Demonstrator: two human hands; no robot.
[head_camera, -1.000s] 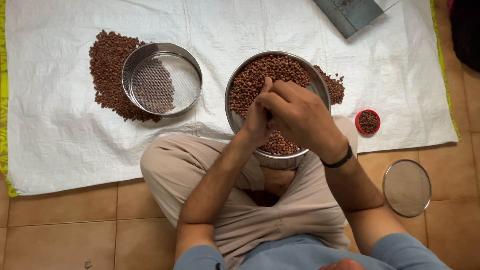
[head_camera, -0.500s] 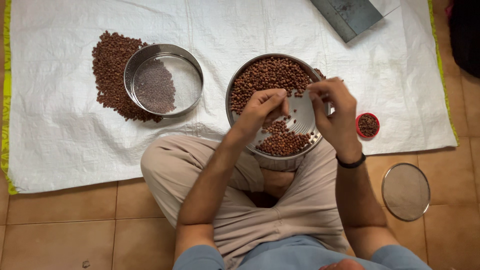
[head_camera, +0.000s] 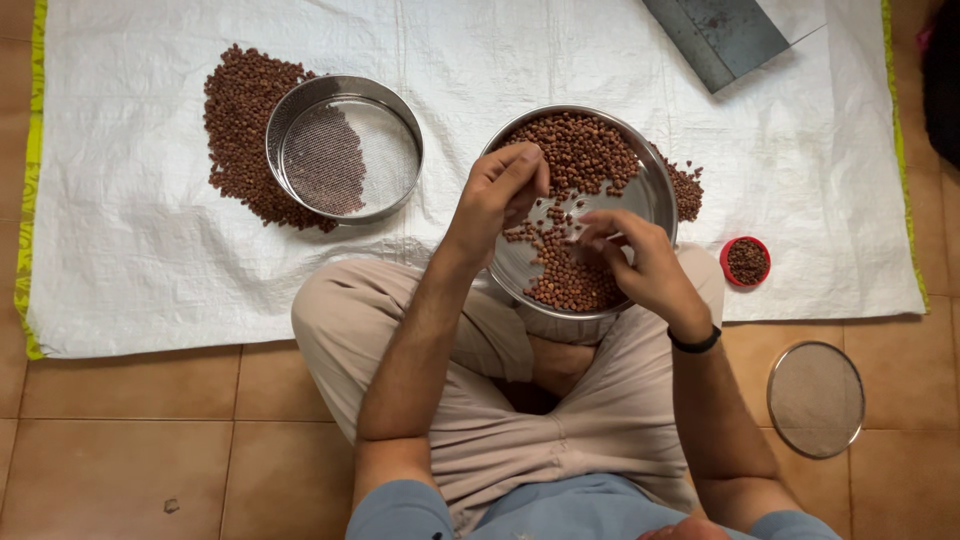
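A round steel plate (head_camera: 664, 190) rests on my lap and holds brown round beans (head_camera: 580, 150), heaped at its far side and scattered toward me. My left hand (head_camera: 498, 192) hovers over the plate's left part with its fingertips bunched together; anything between them is hidden. My right hand (head_camera: 632, 262) lies on the plate's near right side, fingers spread and touching the loose beans. A black band sits on my right wrist.
A white sheet (head_camera: 150, 230) covers the tiled floor. On it are a steel mesh sieve (head_camera: 290, 120), partly over a pile of beans (head_camera: 235, 110), a small red lid with beans (head_camera: 745, 262) and a grey metal pan (head_camera: 720, 35). A flat round sieve (head_camera: 815, 400) lies on the tiles.
My hands separated from a joined grip over the plate. The right hand swung out to the right, then came down onto the beans. The left hand rose toward the plate's far left.
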